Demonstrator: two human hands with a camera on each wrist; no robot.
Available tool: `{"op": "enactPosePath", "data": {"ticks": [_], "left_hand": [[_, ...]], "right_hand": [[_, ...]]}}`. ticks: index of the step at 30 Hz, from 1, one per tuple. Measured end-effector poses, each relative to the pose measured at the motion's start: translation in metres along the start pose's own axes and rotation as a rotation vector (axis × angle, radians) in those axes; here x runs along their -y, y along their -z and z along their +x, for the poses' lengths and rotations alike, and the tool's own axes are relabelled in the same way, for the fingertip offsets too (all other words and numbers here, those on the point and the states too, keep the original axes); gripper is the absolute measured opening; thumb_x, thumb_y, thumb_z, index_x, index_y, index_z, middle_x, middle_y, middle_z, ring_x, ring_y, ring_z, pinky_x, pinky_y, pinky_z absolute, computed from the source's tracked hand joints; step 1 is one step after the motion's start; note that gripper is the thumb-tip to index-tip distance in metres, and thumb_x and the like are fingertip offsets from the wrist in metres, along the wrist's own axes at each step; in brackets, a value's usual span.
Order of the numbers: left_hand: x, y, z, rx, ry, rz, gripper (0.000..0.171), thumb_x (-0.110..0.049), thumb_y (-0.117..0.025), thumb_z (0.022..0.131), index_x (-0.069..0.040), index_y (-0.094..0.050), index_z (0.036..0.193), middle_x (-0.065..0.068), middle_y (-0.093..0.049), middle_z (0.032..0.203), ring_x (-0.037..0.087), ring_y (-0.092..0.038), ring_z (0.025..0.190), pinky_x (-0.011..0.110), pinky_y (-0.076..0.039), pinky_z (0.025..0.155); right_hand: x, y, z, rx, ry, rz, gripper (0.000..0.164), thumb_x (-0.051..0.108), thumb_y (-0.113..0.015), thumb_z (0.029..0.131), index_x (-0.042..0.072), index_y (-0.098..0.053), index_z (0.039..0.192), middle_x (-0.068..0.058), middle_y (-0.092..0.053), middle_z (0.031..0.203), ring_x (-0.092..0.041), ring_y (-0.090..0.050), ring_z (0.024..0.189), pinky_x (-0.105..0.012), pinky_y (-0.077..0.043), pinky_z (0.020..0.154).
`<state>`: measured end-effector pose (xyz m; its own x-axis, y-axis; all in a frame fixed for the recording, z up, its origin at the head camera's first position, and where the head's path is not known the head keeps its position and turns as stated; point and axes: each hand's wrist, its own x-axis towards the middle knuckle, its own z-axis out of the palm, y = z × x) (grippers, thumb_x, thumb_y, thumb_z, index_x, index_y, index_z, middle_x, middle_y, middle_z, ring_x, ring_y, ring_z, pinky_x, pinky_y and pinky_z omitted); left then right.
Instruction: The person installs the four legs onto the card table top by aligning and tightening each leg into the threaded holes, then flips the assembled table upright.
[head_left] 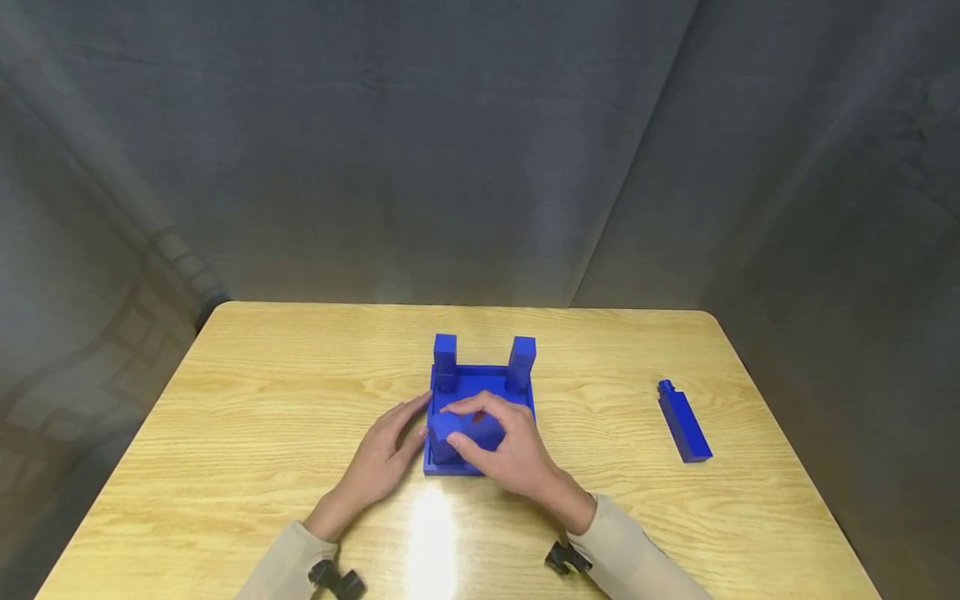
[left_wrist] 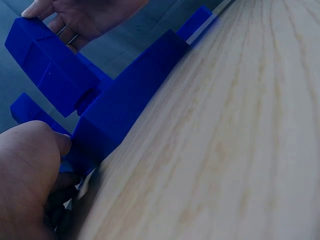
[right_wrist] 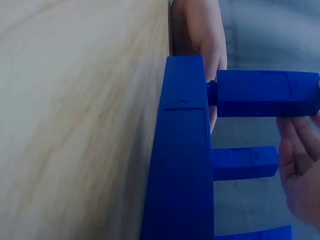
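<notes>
A blue square base [head_left: 480, 382] with a raised rim lies on the table. Its two far corners carry upright blue legs, the left leg [head_left: 446, 354] and the right leg [head_left: 522, 358]. At the near left corner my right hand [head_left: 517, 458] pinches the top of another blue leg [right_wrist: 265, 95] between thumb and fingers. A narrow neck shows between that leg and the base in the right wrist view. My left hand [head_left: 381, 454] rests against the base's left side, thumb and fingertips touching its edge.
A loose blue leg [head_left: 685, 427] with a threaded end lies on its side toward the right of the wooden table [head_left: 285, 400]. Dark grey fabric [head_left: 420, 167] stands behind the table's far edge and along both sides.
</notes>
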<state>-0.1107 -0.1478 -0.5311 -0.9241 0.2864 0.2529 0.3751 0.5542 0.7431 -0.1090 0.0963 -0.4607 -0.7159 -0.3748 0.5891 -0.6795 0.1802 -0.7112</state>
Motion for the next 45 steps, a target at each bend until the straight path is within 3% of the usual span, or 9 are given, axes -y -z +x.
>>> {"op": "enactPosePath", "data": {"ticks": [5,12,21,29,33,37,45], "left_hand": [[-0.0006,-0.0001,0.0004,-0.003,0.005,0.0,0.053,-0.026,-0.062,0.115,-0.017,-0.053,0.166,0.011,-0.06,0.163,0.045,-0.055,0.149,0.073,-0.04,0.124],[0.0,-0.0009,0.0009,-0.005,-0.01,0.003,0.053,-0.027,-0.06,0.116,-0.016,-0.052,0.167,0.012,-0.06,0.163,0.044,-0.056,0.149,0.072,-0.041,0.123],[-0.0001,0.0003,-0.0001,-0.01,-0.021,-0.009,0.052,-0.024,-0.061,0.115,-0.012,-0.054,0.165,0.013,-0.059,0.163,0.045,-0.056,0.149,0.072,-0.04,0.124],[-0.0008,0.0009,0.0014,-0.015,-0.037,-0.009,0.053,-0.023,-0.061,0.115,-0.011,-0.053,0.165,0.014,-0.06,0.162,0.044,-0.058,0.147,0.071,-0.042,0.123],[-0.002,0.0016,0.0017,-0.013,-0.033,-0.009,0.053,-0.023,-0.062,0.114,-0.011,-0.053,0.165,0.014,-0.061,0.161,0.045,-0.058,0.147,0.071,-0.042,0.123],[-0.0032,0.0022,0.0013,-0.013,-0.029,-0.005,0.053,-0.023,-0.062,0.114,-0.011,-0.054,0.165,0.015,-0.061,0.161,0.045,-0.058,0.147,0.072,-0.042,0.123],[-0.0022,0.0013,0.0021,-0.013,-0.033,-0.003,0.053,-0.023,-0.062,0.114,-0.012,-0.054,0.165,0.014,-0.061,0.161,0.045,-0.058,0.146,0.071,-0.043,0.122]], "right_hand": [[0.0003,-0.0006,0.0005,-0.008,-0.04,-0.006,0.039,0.003,-0.085,0.092,0.007,-0.072,0.128,-0.009,-0.081,0.115,-0.024,-0.076,0.098,-0.043,-0.065,0.08],[0.0033,-0.0012,0.001,0.038,-0.068,-0.025,0.051,0.006,-0.085,0.095,0.009,-0.072,0.145,-0.003,-0.076,0.114,-0.018,-0.07,0.098,-0.042,-0.065,0.083],[0.0023,-0.0019,0.0,0.079,-0.087,-0.011,0.042,0.01,-0.086,0.097,0.014,-0.079,0.137,-0.001,-0.072,0.116,-0.016,-0.07,0.098,-0.042,-0.067,0.086],[-0.0022,-0.002,-0.0009,0.088,-0.021,0.001,0.04,0.004,-0.072,0.103,0.009,-0.074,0.143,-0.006,-0.072,0.123,-0.017,-0.07,0.103,-0.041,-0.066,0.087],[0.0002,-0.0012,0.0003,0.078,-0.045,-0.001,0.036,0.004,-0.074,0.103,0.012,-0.077,0.139,-0.006,-0.074,0.132,-0.019,-0.071,0.114,-0.036,-0.066,0.088],[0.0016,-0.0014,0.0008,0.06,-0.054,0.005,0.036,0.002,-0.08,0.099,0.01,-0.078,0.134,-0.008,-0.077,0.135,-0.02,-0.074,0.114,-0.036,-0.067,0.084],[0.0011,-0.0023,0.0001,0.026,-0.04,-0.004,0.037,0.001,-0.089,0.091,0.006,-0.078,0.126,-0.013,-0.081,0.125,-0.017,-0.077,0.093,-0.042,-0.069,0.077]]}}
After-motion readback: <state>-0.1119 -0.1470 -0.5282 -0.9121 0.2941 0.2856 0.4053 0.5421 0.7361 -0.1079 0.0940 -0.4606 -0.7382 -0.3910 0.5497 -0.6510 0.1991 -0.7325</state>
